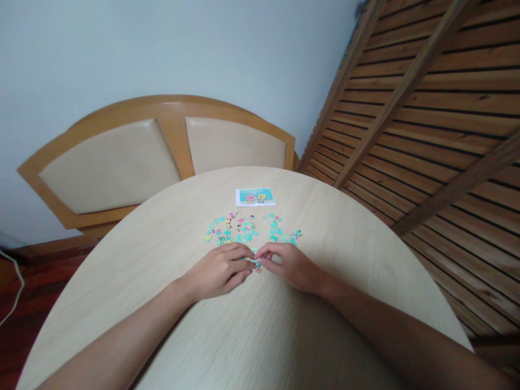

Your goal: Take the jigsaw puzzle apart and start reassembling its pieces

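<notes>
My left hand (221, 269) and my right hand (289, 265) rest on the round pale wooden table (162, 303), fingertips meeting at the middle. Both pinch small turquoise puzzle pieces (255, 263) held between them. Just beyond the hands lie several loose puzzle pieces (239, 227), mostly turquoise with pink and yellow bits, spread in a loose band. Farther back lies a small reference picture card (255, 196), blue with cartoon figures.
A wooden headboard with two beige padded panels (122, 162) leans on the pale wall behind the table. Slatted wooden boards (426, 119) stand at the right. A thin cable (14, 281) hangs at the far left over a reddish floor.
</notes>
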`<state>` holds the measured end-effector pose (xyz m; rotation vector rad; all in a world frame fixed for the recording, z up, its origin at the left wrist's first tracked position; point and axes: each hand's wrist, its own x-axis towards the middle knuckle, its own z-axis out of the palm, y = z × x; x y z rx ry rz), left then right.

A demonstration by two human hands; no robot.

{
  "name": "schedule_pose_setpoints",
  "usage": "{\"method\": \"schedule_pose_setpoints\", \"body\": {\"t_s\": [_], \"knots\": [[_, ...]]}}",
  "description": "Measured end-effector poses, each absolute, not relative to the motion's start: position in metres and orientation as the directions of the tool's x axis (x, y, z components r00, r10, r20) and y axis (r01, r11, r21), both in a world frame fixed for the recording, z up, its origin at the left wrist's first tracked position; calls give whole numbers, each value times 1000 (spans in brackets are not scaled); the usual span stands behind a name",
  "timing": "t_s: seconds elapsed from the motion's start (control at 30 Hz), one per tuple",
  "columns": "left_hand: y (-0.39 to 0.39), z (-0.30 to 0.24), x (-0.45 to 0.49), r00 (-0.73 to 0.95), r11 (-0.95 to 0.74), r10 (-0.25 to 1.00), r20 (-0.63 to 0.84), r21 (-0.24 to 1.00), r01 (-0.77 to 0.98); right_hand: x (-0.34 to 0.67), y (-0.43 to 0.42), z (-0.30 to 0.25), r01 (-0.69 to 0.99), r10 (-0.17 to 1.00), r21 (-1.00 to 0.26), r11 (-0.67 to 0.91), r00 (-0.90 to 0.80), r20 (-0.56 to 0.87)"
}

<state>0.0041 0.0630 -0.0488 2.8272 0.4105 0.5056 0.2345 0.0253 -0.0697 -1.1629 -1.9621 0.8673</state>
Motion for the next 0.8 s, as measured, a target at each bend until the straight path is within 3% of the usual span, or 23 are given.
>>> {"method": "schedule_pose_setpoints", "body": {"t_s": [0.17,0.3,0.53,0.8], "knots": [[65,-53,2,906,-929,299,299,310,204,240,34,-76,513,902,-745,425,-305,305],[65,-54,1,918,-932,278,283,309,187,244,39,-79,535,936,-770,348,-243,255],[65,-54,2,921,-939,263,287,297,175,243,40,-81,528,878,-705,474,-342,334],[65,-54,1,919,-938,263,294,301,172,244,40,-82,554,862,-663,504,-378,339]]}}
